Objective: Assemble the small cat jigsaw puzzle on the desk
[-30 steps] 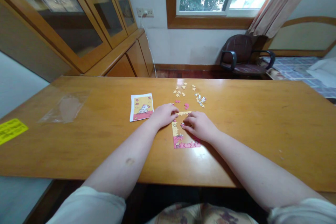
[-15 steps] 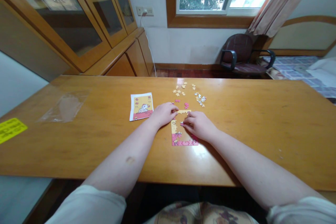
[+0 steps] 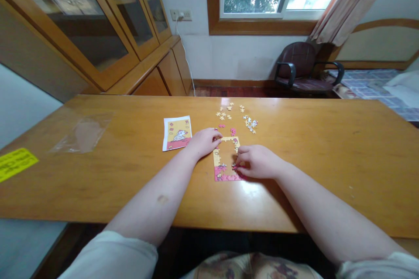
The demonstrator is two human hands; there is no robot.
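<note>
A jigsaw puzzle frame (image 3: 216, 160) of yellow and pink edge pieces lies on the table in front of me. My right hand (image 3: 257, 161) pinches a pink-and-white puzzle piece (image 3: 234, 167) inside the frame, near its lower right side. At the upper left corner of the frame rests my left hand (image 3: 205, 141), fingers slightly bent and apart, with nothing visible in them. Two small groups of pink pieces (image 3: 233, 131) lie just above the frame. Farther back are loose yellow pieces (image 3: 223, 115) and a cluster of white pieces (image 3: 251, 124).
Left of the puzzle lies a picture card (image 3: 177, 133) showing a white animal. A clear plastic bag (image 3: 83, 134) and a yellow label (image 3: 18, 164) are on the left of the wooden table (image 3: 314, 148). Beyond stand a chair (image 3: 304, 67) and a glass-fronted cabinet (image 3: 98, 22).
My right hand has moved down and slightly right with the puzzle piece, uncovering the frame's upper right side. The left hand stays in place.
</note>
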